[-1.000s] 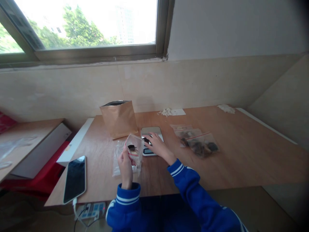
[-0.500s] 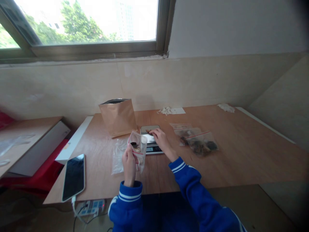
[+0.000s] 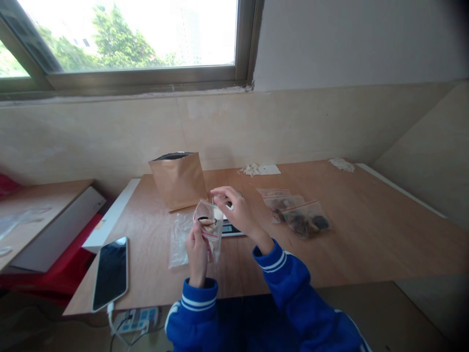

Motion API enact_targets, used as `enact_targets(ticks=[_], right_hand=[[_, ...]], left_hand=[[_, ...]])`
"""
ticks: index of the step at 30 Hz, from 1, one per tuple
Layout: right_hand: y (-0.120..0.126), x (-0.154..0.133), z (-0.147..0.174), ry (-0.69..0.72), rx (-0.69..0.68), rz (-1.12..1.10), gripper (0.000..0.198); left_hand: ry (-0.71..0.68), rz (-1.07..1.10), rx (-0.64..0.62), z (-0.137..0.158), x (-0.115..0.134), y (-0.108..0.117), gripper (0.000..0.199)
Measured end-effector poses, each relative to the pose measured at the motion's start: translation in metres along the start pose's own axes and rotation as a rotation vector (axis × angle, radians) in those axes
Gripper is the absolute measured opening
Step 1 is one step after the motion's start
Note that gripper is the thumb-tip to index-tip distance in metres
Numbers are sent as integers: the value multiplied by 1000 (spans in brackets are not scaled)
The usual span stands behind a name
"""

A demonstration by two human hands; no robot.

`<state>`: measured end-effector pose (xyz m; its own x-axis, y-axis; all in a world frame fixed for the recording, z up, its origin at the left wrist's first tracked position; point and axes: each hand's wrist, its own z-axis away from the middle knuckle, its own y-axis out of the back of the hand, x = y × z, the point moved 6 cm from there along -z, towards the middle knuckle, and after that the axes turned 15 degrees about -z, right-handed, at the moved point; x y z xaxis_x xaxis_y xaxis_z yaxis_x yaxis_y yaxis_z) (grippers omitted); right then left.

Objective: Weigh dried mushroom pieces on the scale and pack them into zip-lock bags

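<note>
My left hand pinches a clear zip bag with a red seal line; its mouth gapes, and pale and dark dried pieces show at the opening. Beside it, my right hand is raised over a small kitchen scale, thumb and fingers apart, with nothing visible in them. Most of the scale's plate is hidden behind that hand; its display shows below. Under and left of the held bag lies an empty-looking clear plastic bag on the wooden table.
A brown kraft pouch stands with its top open behind the clear bags. Zip bags of dark dried pieces lie to the right. At the left edge is a phone on a charging cable. White scraps lie near the wall.
My right hand has come off the dried piece on the scale and moved slightly left, its fingers now spread. More pale pieces show at the mouth of the bag in my left hand.
</note>
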<state>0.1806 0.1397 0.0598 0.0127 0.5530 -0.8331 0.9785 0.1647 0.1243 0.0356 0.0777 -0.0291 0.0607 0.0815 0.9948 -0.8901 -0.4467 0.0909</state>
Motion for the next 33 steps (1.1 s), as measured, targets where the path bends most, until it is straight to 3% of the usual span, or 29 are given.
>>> enact_targets(ticks=[2,7,10,14,19,23,26,31,33], right_hand=[[9,27,-2,20,50,137,25],[9,119,3,-102,-144,449,25],[9,139,5,-101,-142,522,22],[21,142,3,-106,-61,522,29],[29,109,0,-77,9,457,36],[20,34,-1,110,109,260,27],[13,-16,-2,168,201,85,18],[-13,-50,-4,106,-80,1,19],[-12,-53,0,106,-100,47,20]], left_hand=[[-2,-29,8,0,0,3,53],[-26,-37,-4,1,-1,6,56],[-23,-20,-15,2,0,4,55],[-28,2,-29,4,3,1,56],[-28,-2,-45,6,4,-3,58],[-12,-12,-52,8,3,-5,58],[25,41,-46,9,2,-6,57],[117,191,29,15,2,-5,52],[128,236,69,18,4,-4,50]])
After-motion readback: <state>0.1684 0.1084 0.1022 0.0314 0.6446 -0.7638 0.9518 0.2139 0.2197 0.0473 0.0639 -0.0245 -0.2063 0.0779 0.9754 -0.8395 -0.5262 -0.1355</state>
